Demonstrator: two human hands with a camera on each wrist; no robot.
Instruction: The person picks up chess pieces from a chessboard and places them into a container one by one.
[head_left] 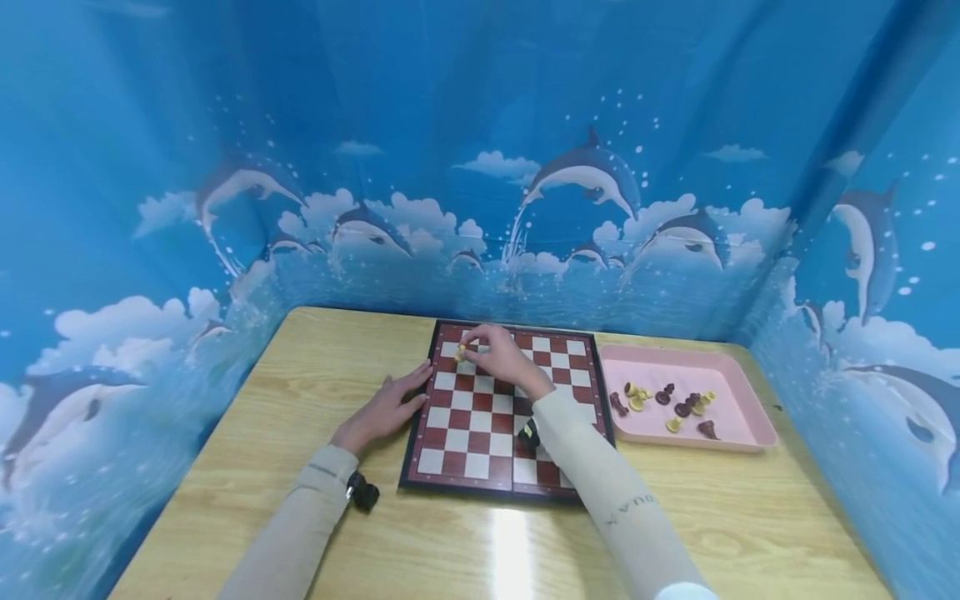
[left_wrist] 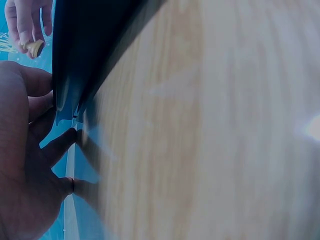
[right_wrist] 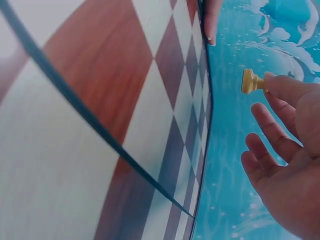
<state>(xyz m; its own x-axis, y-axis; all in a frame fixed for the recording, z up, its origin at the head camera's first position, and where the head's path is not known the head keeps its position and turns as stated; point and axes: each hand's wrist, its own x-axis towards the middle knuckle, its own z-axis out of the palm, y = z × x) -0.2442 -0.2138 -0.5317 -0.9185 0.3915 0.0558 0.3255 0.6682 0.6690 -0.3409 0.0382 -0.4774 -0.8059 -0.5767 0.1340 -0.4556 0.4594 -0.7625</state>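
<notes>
My right hand (head_left: pixel 506 357) reaches over the far left part of the brown-and-white chessboard (head_left: pixel 459 419). Its thumb and forefinger pinch a small yellow chess piece (head_left: pixel 460 353), held above the squares. In the right wrist view the piece (right_wrist: pixel 252 81) is tipped sideways, its round base pointing away from the fingertips, while the other fingers are loosely bent. Fingers extended, my left hand (head_left: pixel 386 410) rests at the board's left edge with fingertips against the frame. The left wrist view shows that hand (left_wrist: pixel 30 165) beside the dark side of the board (left_wrist: pixel 85 45).
A pink tray (head_left: pixel 738 400) stands right of the board, holding several yellow and dark brown chess pieces, some lying on their sides. Both rest on a wooden table (head_left: pixel 300 400). A blue dolphin-print curtain (head_left: pixel 465 167) closes off the back and sides.
</notes>
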